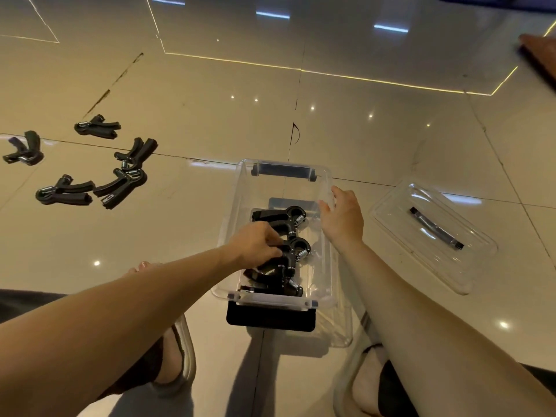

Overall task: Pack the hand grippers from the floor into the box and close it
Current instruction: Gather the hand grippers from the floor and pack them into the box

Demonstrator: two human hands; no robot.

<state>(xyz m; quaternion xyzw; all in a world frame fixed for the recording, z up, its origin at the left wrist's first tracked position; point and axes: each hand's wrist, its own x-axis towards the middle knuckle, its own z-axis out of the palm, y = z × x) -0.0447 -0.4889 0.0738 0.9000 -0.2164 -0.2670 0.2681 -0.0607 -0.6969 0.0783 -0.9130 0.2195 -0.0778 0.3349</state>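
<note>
A clear plastic box with dark latches stands open on the floor in front of me. Several black hand grippers with steel springs lie inside it. My left hand reaches into the box, its fingers curled round the middle hand gripper. My right hand rests with relaxed fingers against the box's right wall. Several more black hand grippers lie scattered on the floor to the left. The clear lid with a dark handle lies on the floor to the right.
My two feet in slippers are at the bottom, either side of the box. Another person's hand or arm shows at the top right edge. The floor is glossy beige tile.
</note>
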